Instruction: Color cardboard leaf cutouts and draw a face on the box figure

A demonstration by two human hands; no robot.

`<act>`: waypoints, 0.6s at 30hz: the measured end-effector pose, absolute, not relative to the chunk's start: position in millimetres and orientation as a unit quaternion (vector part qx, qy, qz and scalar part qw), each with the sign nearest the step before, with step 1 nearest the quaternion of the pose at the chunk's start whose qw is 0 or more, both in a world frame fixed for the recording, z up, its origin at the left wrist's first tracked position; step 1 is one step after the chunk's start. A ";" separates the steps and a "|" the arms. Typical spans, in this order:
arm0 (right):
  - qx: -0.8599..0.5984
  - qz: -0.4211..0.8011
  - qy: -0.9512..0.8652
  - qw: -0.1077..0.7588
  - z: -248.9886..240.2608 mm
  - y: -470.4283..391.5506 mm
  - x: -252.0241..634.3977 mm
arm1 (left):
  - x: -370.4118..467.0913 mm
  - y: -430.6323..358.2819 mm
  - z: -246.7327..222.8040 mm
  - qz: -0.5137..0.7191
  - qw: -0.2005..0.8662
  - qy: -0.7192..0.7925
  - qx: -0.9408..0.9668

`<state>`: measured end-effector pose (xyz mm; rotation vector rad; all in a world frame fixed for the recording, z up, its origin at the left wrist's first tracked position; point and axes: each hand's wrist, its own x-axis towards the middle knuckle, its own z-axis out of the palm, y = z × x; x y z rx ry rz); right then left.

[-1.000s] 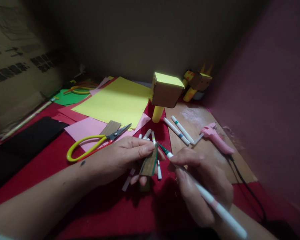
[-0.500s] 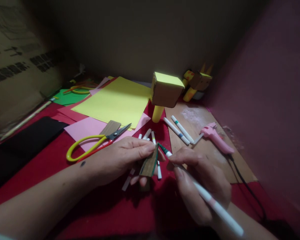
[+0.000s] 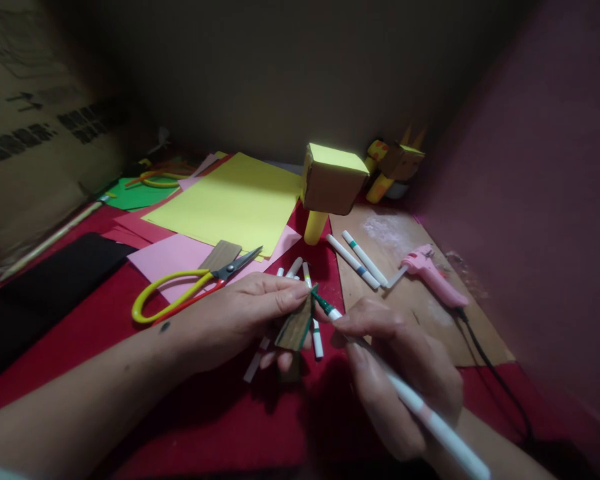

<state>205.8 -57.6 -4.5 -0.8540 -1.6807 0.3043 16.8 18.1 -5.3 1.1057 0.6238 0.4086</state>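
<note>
A small strip of brown cardboard (image 3: 296, 325) with a green-coloured right edge is pinched in my left hand (image 3: 265, 303), thumb on top and fingers beneath. My right hand (image 3: 397, 373) grips a white marker (image 3: 410, 393) like a pen. Its green tip meets the cardboard near the upper right corner, beside my left thumb. Under and behind my left hand lie several white markers (image 3: 318, 341), partly hidden. Scissors (image 3: 227, 270) with yellow and red handles rest left of them, beside another cardboard piece (image 3: 221, 253).
Yellow paper (image 3: 225, 200) and pink paper (image 3: 155, 260) cover the back left. A cardboard box on a yellow tube (image 3: 335, 180) stands at centre back. On a brown board (image 3: 450, 340) lie two markers (image 3: 364, 259) and a pink glue gun (image 3: 437, 280) with a cord. Black material (image 3: 55, 287) lies left.
The marker tip has shifted slightly left and down along the cardboard. The cardboard strip is tilted a little differently in my left hand.
</note>
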 end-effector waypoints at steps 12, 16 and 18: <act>-0.360 0.139 -0.717 0.580 -6.7 -59.0 205.8 | 16.7 17.5 -4.8 0.187 0.791 0.300 0.500; -0.362 0.149 -0.718 0.576 -5.5 -57.7 206.9 | 17.2 17.6 -4.1 0.187 0.788 0.299 0.505; -0.370 0.151 -0.722 0.565 -5.5 -57.8 207.5 | 17.7 17.3 -4.2 0.188 0.792 0.298 0.499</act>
